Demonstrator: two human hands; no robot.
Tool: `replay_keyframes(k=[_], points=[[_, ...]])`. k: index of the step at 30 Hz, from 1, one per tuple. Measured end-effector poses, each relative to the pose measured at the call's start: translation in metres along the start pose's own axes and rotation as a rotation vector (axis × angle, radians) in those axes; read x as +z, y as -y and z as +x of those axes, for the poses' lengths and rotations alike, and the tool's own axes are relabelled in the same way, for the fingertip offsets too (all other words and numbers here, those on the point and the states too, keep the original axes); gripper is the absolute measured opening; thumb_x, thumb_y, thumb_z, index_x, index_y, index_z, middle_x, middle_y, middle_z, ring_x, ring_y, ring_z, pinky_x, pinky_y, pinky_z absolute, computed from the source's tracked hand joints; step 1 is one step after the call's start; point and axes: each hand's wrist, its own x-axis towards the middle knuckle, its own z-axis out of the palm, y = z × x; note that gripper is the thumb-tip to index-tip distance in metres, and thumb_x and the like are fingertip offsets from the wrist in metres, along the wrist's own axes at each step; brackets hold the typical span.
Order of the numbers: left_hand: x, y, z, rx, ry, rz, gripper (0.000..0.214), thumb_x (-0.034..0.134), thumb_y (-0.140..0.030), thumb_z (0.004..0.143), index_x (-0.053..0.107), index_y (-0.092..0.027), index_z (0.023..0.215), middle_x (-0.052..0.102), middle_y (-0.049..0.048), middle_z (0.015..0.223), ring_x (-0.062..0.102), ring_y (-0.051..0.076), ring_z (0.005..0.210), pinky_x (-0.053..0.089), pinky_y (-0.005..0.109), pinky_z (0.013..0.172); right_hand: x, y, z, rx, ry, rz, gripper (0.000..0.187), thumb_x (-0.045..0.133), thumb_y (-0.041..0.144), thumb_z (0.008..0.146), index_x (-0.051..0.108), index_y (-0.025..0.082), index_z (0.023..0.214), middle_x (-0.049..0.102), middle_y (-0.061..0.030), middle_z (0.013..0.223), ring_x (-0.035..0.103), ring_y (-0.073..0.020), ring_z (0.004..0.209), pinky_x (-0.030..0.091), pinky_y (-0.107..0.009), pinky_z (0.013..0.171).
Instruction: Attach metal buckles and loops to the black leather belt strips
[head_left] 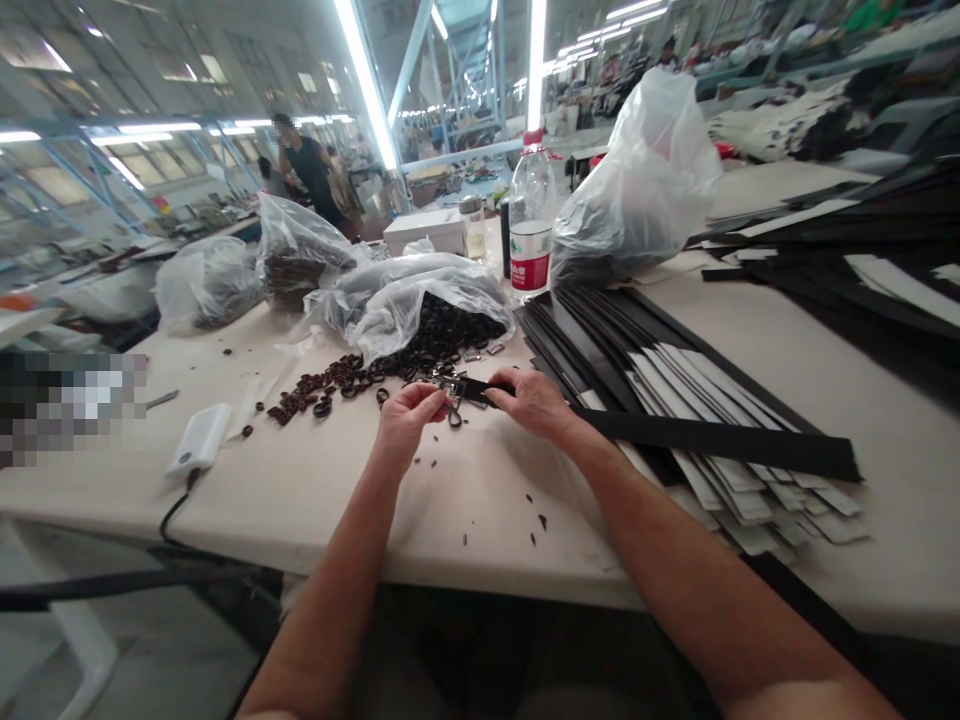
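My right hand (531, 402) is closed on a black belt strap (720, 438), near the strap's left end. The rest of the strap runs right under my forearm and over a stack of black and white strips (697, 400). My left hand (409, 418) pinches a small metal buckle (451, 383) at that same end; whether the strap passes through it is too small to tell. Just behind my hands lies a pile of small black pieces (457, 325), spilling from a clear plastic bag (401, 285). Brown ring-like pieces (296, 398) spread to its left.
A water bottle (531, 225) and a full plastic bag (637, 185) stand at the back. More bags (296, 250) sit at the left rear. A white corded device (199, 440) lies on the left. Tiny dark bits (541, 521) dot the tabletop (300, 500). A person (309, 170) stands far off.
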Motion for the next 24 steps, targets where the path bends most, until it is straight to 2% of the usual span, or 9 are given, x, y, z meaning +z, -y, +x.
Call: replay_keyframes(k=[5, 10, 13, 16, 24], points=[[0.003, 0.002, -0.006, -0.001, 0.019, -0.05, 0.041, 0.088, -0.044, 0.058, 0.071, -0.015, 0.081, 0.074, 0.0039, 0.075, 0.066, 0.012, 0.061, 0.053, 0.024, 0.064, -0.003, 0.0, -0.002, -0.114, 0.036, 0.203, 0.014, 0.061, 0.023, 0.084, 0.073, 0.019, 0.09, 0.071, -0.001, 0.081, 0.059, -0.0146, 0.073, 0.038, -0.025, 0.067], [0.005, 0.006, -0.001, -0.04, -0.085, -0.081, 0.044, 0.09, -0.045, 0.052, 0.071, -0.015, 0.077, 0.071, 0.0005, 0.072, 0.063, 0.008, 0.059, 0.05, 0.02, 0.061, -0.005, 0.008, -0.006, -0.167, 0.05, 0.324, 0.013, 0.059, 0.021, 0.081, 0.071, 0.016, 0.084, 0.064, 0.0012, 0.07, 0.052, -0.0115, 0.064, 0.036, -0.024, 0.061], [0.004, 0.007, 0.0, -0.065, -0.102, -0.12, 0.045, 0.091, -0.046, 0.049, 0.07, -0.015, 0.075, 0.069, -0.001, 0.069, 0.062, 0.008, 0.062, 0.05, 0.018, 0.06, -0.006, 0.009, -0.007, -0.18, 0.111, 0.424, 0.013, 0.057, 0.023, 0.079, 0.068, 0.015, 0.082, 0.058, 0.0027, 0.064, 0.047, -0.0101, 0.058, 0.035, -0.023, 0.057], [0.004, 0.004, -0.002, -0.121, -0.05, -0.185, 0.046, 0.092, -0.044, 0.048, 0.068, -0.015, 0.074, 0.069, -0.0011, 0.067, 0.062, 0.008, 0.06, 0.05, 0.018, 0.059, -0.006, 0.007, -0.006, -0.189, 0.177, 0.531, 0.015, 0.056, 0.026, 0.078, 0.066, 0.015, 0.081, 0.054, 0.0035, 0.063, 0.044, -0.0095, 0.057, 0.033, -0.023, 0.055], [0.006, 0.003, -0.01, -0.346, 0.124, -0.435, 0.037, 0.091, -0.027, 0.057, 0.066, -0.017, 0.082, 0.071, -0.0013, 0.071, 0.065, 0.009, 0.061, 0.054, 0.018, 0.06, -0.011, 0.011, -0.009, -0.133, 0.281, 0.709, 0.021, 0.059, 0.032, 0.075, 0.064, 0.014, 0.084, 0.059, 0.0013, 0.07, 0.05, -0.0109, 0.064, 0.039, -0.023, 0.06]])
